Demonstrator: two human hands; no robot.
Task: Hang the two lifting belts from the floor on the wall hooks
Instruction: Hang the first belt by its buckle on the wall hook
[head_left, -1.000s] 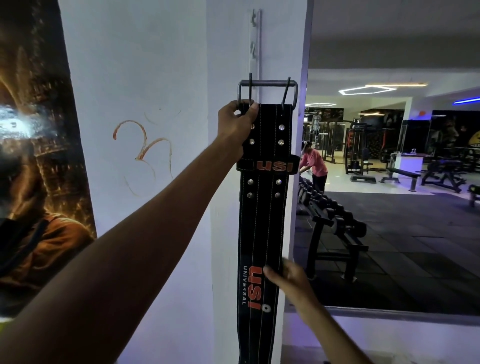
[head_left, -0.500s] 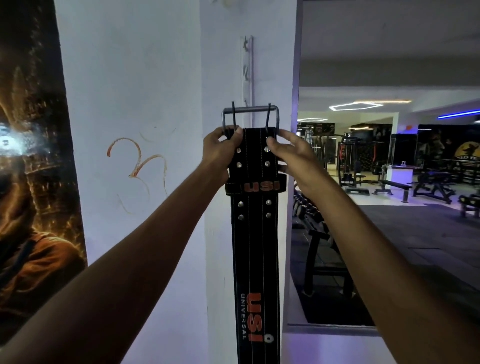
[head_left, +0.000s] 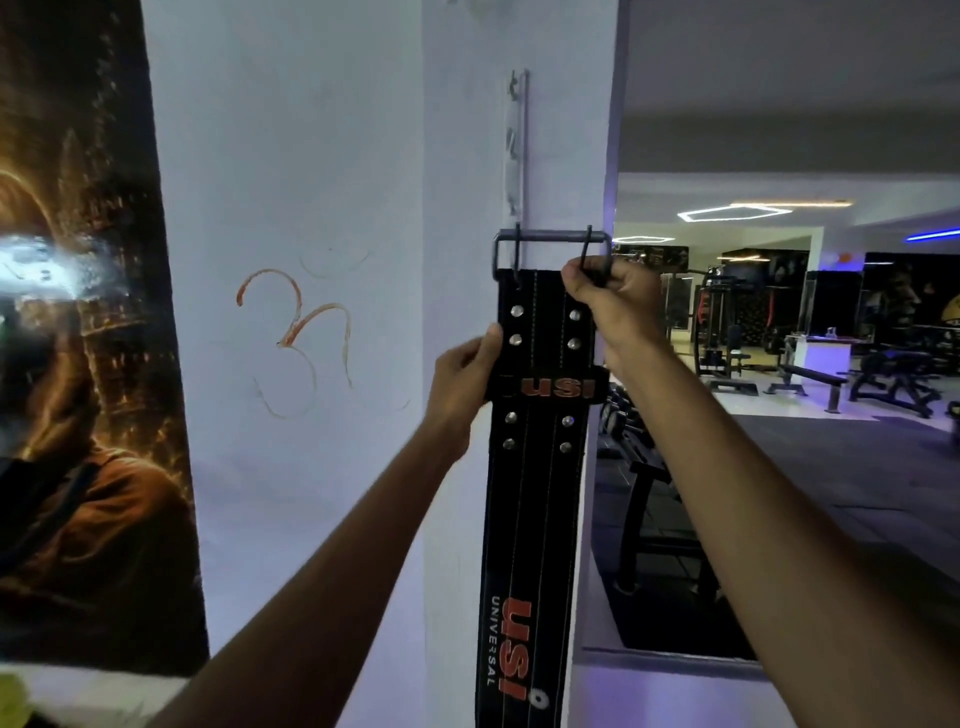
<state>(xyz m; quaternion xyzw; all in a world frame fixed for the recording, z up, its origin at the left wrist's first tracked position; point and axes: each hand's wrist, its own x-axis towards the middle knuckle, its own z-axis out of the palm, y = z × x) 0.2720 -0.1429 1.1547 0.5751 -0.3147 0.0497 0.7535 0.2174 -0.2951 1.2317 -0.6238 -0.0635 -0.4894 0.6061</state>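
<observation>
A black leather lifting belt (head_left: 535, 493) with orange "USI" lettering hangs straight down in front of a white pillar. Its grey metal buckle (head_left: 550, 238) is at the top, just below the vertical strip of wall hooks (head_left: 517, 145). My left hand (head_left: 465, 379) grips the belt's left edge beside the keeper loop. My right hand (head_left: 605, 288) is closed around the belt's top right corner at the buckle prong. I cannot tell whether the buckle rests on a hook. Only one belt is in view.
A large dark poster (head_left: 78, 364) covers the wall at the left, with an orange scribble (head_left: 296, 332) on the white wall beside it. Right of the pillar, a dumbbell rack (head_left: 644, 493) stands close by. Benches and machines (head_left: 831, 374) fill the gym floor beyond.
My right hand rose from the belt's lower part to its top right corner at the buckle. My left hand slid down from the top left corner to the keeper loop.
</observation>
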